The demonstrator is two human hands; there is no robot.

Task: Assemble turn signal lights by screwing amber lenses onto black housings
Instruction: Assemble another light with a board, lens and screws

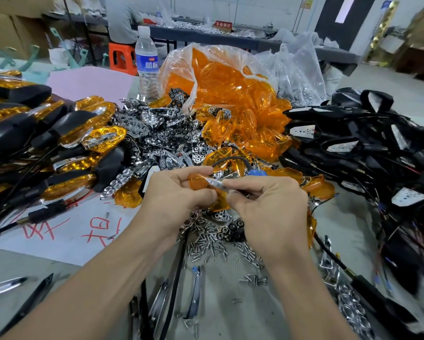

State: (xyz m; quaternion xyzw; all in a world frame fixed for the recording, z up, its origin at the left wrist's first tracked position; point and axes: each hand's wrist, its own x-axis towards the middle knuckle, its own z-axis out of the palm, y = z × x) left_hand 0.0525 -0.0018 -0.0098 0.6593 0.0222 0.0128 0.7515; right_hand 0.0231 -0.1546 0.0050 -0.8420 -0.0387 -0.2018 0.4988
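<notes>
- The left hand (179, 192) has its fingers curled round a translucent amber lens (196, 180) of moulded plastic, held just above the grey table (233, 315), near and centre.
- The amber lens lies with its long axis on a diagonal, from far-left to near-right. One end shows past the left thumb, the other below, between the two hands. The middle is hidden by fingers, so which end is the pointed one cannot be told.
- The right hand (267, 202) pinches a narrow silver chrome strip (215, 184) between thumb and forefinger, the strip lying against the lens face and pointing left.
- To the left lies a heap of finished lights (71, 128), black housings with amber fronts and trailing wires.
- To the right lies a tangle of bare black plastic housings (365, 143) with cables.
- Far and centre, a clear plastic bag of loose amber lenses (225, 87) spills forward, beside shiny chrome reflector inserts (157, 133).
- Small silver screws (213, 241) and black hexagonal nuts (230, 231) are scattered beneath the hands.
- A clear plastic water bottle (147, 60) with a blue label stands upright behind the reflectors.
- White paper with red writing (71, 229) lies near left.
</notes>
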